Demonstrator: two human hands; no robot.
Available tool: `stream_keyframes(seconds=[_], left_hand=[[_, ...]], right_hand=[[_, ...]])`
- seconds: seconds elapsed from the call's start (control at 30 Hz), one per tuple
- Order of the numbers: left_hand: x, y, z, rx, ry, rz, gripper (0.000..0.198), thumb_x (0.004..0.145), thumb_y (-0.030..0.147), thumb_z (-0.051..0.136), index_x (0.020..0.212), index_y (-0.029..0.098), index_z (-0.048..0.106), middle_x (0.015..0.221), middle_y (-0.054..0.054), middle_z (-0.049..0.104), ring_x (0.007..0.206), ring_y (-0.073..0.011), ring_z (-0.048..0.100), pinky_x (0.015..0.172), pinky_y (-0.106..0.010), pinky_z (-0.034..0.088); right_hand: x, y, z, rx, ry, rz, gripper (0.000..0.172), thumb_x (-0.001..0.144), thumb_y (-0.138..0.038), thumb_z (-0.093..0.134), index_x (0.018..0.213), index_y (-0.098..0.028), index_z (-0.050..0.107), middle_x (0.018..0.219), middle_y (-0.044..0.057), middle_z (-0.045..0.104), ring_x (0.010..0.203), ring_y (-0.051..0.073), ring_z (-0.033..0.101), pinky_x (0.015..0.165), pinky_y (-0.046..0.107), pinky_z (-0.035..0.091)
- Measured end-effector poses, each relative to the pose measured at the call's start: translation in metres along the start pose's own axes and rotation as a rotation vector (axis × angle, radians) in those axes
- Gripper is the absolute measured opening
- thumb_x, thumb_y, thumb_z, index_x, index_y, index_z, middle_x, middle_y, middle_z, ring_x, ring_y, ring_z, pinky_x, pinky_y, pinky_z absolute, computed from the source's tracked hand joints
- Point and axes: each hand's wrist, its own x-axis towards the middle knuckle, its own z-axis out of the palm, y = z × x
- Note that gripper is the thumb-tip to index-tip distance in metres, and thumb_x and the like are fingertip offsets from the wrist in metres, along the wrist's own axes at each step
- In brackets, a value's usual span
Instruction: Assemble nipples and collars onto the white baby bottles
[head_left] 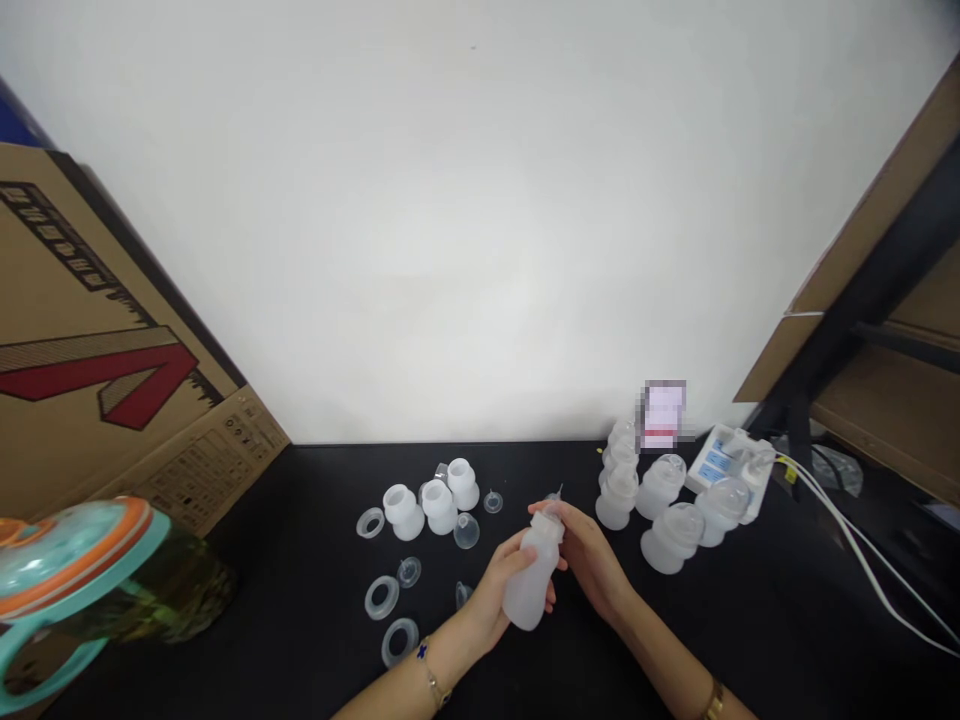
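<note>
Head view: above worktop (pixel 300 610), facing forward, down
Range: near left hand (pixel 493 588) and right hand (pixel 591 555)
Ahead: white wall (pixel 465 220), upper part

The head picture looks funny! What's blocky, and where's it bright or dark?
Head view: a patch by the wall is pixelated, unreadable; head view: the wall is brighter around its middle, dimmer at the top right; head view: the black table is so dark that shadows hardly show.

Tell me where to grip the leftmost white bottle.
Probably around the narrow waist of the white bottle, from the near side: it flares above and below, another bottle stands close on its right, and a ring lies to its left.
</note>
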Motion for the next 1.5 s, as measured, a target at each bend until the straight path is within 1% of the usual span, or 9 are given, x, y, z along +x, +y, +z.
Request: stream_keyframes(seconds=[0.17, 0.33, 0.53, 0.73, 1.03, 1.17, 1.27, 1.37, 1.5], left_hand=[[0.0001, -0.0015, -0.0012, -0.012, 0.000, -0.003, 0.043, 0.085, 0.041, 0.066, 0.114, 0.009, 0.063, 0.093, -0.014, 0.072, 0.057, -0.0158, 0.065, 0.050, -0.026, 0.055], [0.0005, -0.0027, -0.0028, -0.005, 0.002, -0.010, 0.043, 0.086, 0.039, 0.066, 0.116, 0.009, 0.062, 0.095, -0.014, 0.072, 0.058, -0.0157, 0.065, 0.051, -0.026, 0.055], [0.0012, -0.0030, -0.0034, -0.002, 0.007, -0.012, 0.043, 0.084, 0.041, 0.067, 0.114, 0.010, 0.063, 0.094, -0.014, 0.072, 0.057, -0.0159, 0.065, 0.050, -0.026, 0.054], [0.0018, -0.0026, -0.0036, 0.011, 0.011, -0.013, 0.045, 0.084, 0.041, 0.068, 0.115, 0.010, 0.062, 0.094, -0.014, 0.072, 0.057, -0.0156, 0.065, 0.050, -0.026, 0.054], [0.0020, -0.0009, -0.0037, 0.046, 0.015, -0.010, 0.045, 0.083, 0.041, 0.068, 0.115, 0.010, 0.062, 0.096, -0.014, 0.072, 0.058, -0.0149, 0.065, 0.051, -0.025, 0.054], [0.0023, -0.0008, -0.0041, 0.056, 0.020, -0.009, 0.044, 0.083, 0.041, 0.069, 0.114, 0.010, 0.062, 0.095, -0.013, 0.072, 0.058, -0.0149, 0.065, 0.051, -0.025, 0.054], [0.0022, -0.0004, -0.0035, 0.070, 0.030, -0.007, 0.044, 0.083, 0.042, 0.069, 0.112, 0.010, 0.063, 0.095, -0.013, 0.072, 0.058, -0.0149, 0.065, 0.051, -0.025, 0.054], [0.0020, 0.0005, -0.0026, 0.087, 0.029, -0.001, 0.044, 0.082, 0.042, 0.070, 0.112, 0.010, 0.064, 0.095, -0.013, 0.072, 0.057, -0.0145, 0.064, 0.051, -0.025, 0.054], [0.0020, 0.0013, -0.0020, 0.106, 0.024, 0.003, 0.047, 0.081, 0.043, 0.070, 0.114, 0.011, 0.063, 0.095, -0.013, 0.072, 0.058, -0.0144, 0.064, 0.052, -0.024, 0.053]], right_hand=[[0.0013, 0.0011, -0.0008, 0.014, 0.005, 0.001, 0.043, 0.084, -0.056, 0.066, 0.097, -0.018, 0.078, 0.079, 0.005, 0.064, 0.061, 0.014, 0.047, 0.053, 0.027, 0.036], [0.0020, 0.0023, -0.0010, 0.028, 0.021, 0.010, 0.041, 0.083, -0.055, 0.068, 0.095, -0.017, 0.078, 0.082, 0.006, 0.065, 0.061, 0.014, 0.046, 0.052, 0.027, 0.034], [0.0030, 0.0040, -0.0021, 0.043, 0.058, 0.018, 0.040, 0.080, -0.054, 0.072, 0.094, -0.018, 0.079, 0.094, 0.009, 0.071, 0.072, 0.019, 0.055, 0.056, 0.028, 0.039], [0.0041, 0.0062, -0.0041, 0.046, 0.088, 0.016, 0.040, 0.076, -0.055, 0.076, 0.093, -0.019, 0.079, 0.091, 0.009, 0.072, 0.074, 0.021, 0.059, 0.059, 0.030, 0.042], [0.0040, 0.0067, -0.0042, 0.066, 0.084, 0.022, 0.038, 0.078, -0.052, 0.076, 0.093, -0.018, 0.079, 0.089, 0.008, 0.071, 0.077, 0.020, 0.059, 0.065, 0.030, 0.044], [0.0046, 0.0066, -0.0039, 0.065, 0.089, 0.022, 0.038, 0.078, -0.052, 0.076, 0.093, -0.018, 0.079, 0.086, 0.007, 0.070, 0.073, 0.019, 0.057, 0.062, 0.030, 0.042], [0.0047, 0.0059, -0.0031, 0.066, 0.105, 0.025, 0.039, 0.075, -0.053, 0.078, 0.091, -0.018, 0.079, 0.082, 0.006, 0.069, 0.070, 0.018, 0.055, 0.058, 0.029, 0.040], [0.0045, 0.0052, -0.0026, 0.075, 0.093, 0.036, 0.039, 0.075, -0.053, 0.077, 0.092, -0.018, 0.079, 0.080, 0.005, 0.068, 0.066, 0.017, 0.053, 0.055, 0.029, 0.038], [0.0050, 0.0060, -0.0036, 0.070, 0.098, 0.036, 0.038, 0.075, -0.053, 0.078, 0.092, -0.018, 0.079, 0.081, 0.006, 0.068, 0.067, 0.018, 0.054, 0.057, 0.030, 0.040]])
